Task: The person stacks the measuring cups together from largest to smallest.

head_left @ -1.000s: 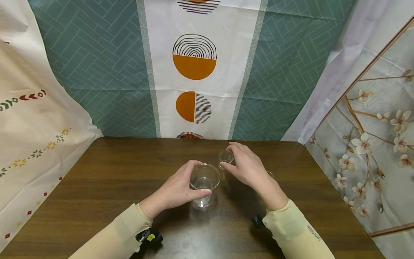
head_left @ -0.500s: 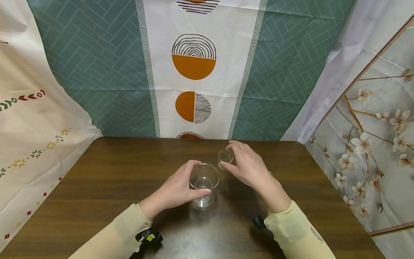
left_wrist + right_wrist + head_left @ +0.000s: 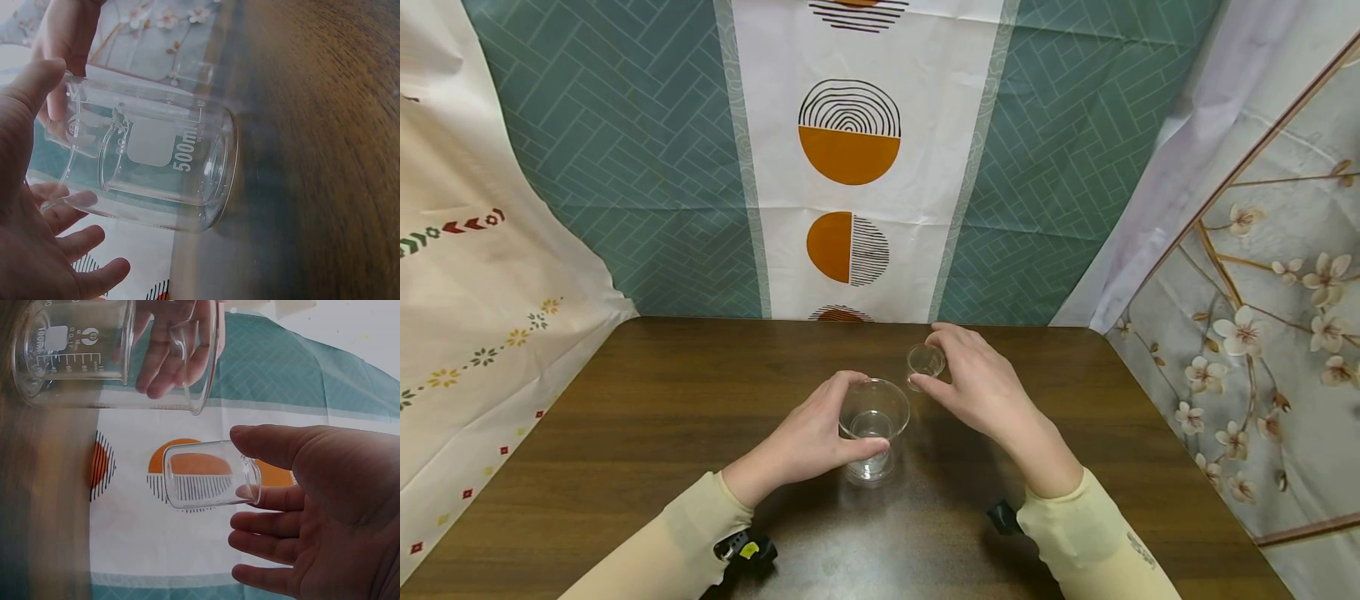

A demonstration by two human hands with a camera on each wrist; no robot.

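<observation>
My left hand (image 3: pixel 805 433) grips the rim of a large glass beaker (image 3: pixel 181 150) marked 500 ml, thumb on the near side and fingers round the far side. The beaker stands upright, its base right at the wooden tabletop. Inside it sits a smaller glass beaker (image 3: pixel 56 339) marked 100 ml. Up and to the right, my right hand (image 3: pixel 977 379) pinches a small clear beaker (image 3: pixel 203 475) by its rim between thumb and forefinger. That beaker hangs raised above the table, mouth towards the palm; the other fingers of my right hand extend beside it.
A brown wooden table (image 3: pixel 625 467) lies under both hands. Behind it hangs a green and white patterned cloth (image 3: pixel 850 192). Floral cloth (image 3: pixel 1247 333) covers the right side, cream cloth (image 3: pixel 490 333) the left. Faint glassware (image 3: pixel 194 72) shows beyond the big beaker in the left wrist view.
My right forearm has shifted slightly right, and the small beaker has risen a little. A glass rim seen beside the right wrist is now hidden. My left hand has stayed still.
</observation>
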